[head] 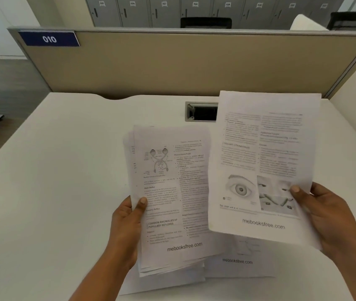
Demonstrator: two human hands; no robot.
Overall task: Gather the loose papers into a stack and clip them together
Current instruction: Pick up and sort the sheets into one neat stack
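The left hand (127, 227) is gripping a thick stack of thin white printed paper sheets (172, 192) by its left edge; the thumb is pressing flat on the top page and the other fingers are hiding underneath. This stack is sitting just in front of the small grey metal cable box (201, 111) sunk in the desk, on the person's side of it; its sheets are not lining up, and the bottom edges are fanning out like little steps.

The right hand (329, 216) is pinching a single white paper sheet with an eye drawing (264, 161) by its lower right edge, thumb on top. This sheet is hanging to the right of the cable box and covering the box's right end; it is looking smooth and bending a little.

More loose white paper sheets (238, 263) are lying flat in front of the cable box, partly under the held pages.

The smooth white desk (64, 170) is looking dull, not shiny. Behind the cable box a tan divider wall with a grey metal rim (194, 66) is standing; a blue rectangle sign reading 010 (49, 39) is sticking on it, far left of the box. Past the wall, grey metal lockers (172, 9) are standing in a row.
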